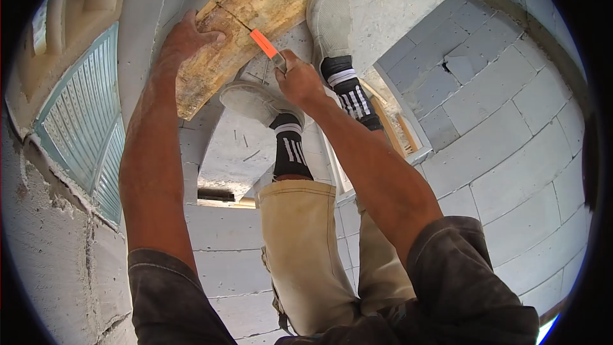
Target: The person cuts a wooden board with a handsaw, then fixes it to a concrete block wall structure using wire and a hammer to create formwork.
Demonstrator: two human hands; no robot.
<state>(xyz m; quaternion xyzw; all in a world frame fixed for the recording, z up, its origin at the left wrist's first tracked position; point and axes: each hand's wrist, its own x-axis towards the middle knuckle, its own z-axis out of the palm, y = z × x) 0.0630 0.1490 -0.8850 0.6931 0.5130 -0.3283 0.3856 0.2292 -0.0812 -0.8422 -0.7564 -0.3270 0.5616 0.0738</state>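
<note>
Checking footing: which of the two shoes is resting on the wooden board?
The far shoe: its toe overlaps the board. The near shoe sits on the grey block, below the right hand.

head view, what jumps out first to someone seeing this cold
The bright orange pencil near top centre, pinched in the right hand, its tip on a dark line across a curved wooden board. The left hand presses flat on that board. Below, two grey shoes stand on pale block ledges.
</note>
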